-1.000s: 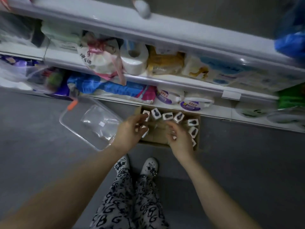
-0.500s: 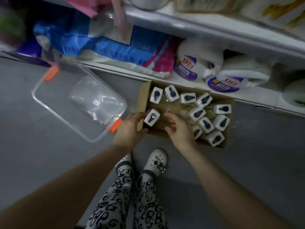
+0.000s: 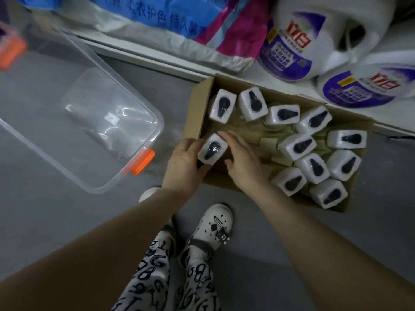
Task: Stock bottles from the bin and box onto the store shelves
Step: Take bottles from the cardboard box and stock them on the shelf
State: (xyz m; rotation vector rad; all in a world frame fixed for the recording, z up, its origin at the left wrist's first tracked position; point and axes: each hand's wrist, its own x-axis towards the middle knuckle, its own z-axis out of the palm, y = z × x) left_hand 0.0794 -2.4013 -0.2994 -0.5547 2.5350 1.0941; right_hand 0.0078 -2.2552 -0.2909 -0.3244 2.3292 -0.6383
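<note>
A cardboard box (image 3: 197,108) sits on the grey floor against the bottom shelf, holding several bottles with white wrapped tops marked by a black shape. My left hand (image 3: 183,163) grips one such bottle (image 3: 213,148) at the box's near-left corner. My right hand (image 3: 243,162) reaches into the box just right of that bottle, fingers fairly straight and touching its side and the clear bottles lying below. Other bottles (image 3: 296,146) stand grouped at the right side of the box. A clear plastic bin (image 3: 134,102) with orange clips lies to the left, holding only a clear bag.
Two large white detergent jugs (image 3: 298,41) with purple labels lie on the bottom shelf behind the box. A blue and pink sack (image 3: 179,14) lies left of them. My feet in white clogs (image 3: 215,223) stand just in front of the box.
The view has dropped closer to the box. My left hand has closed around the near-left bottle, and my right hand has moved in beside it.
</note>
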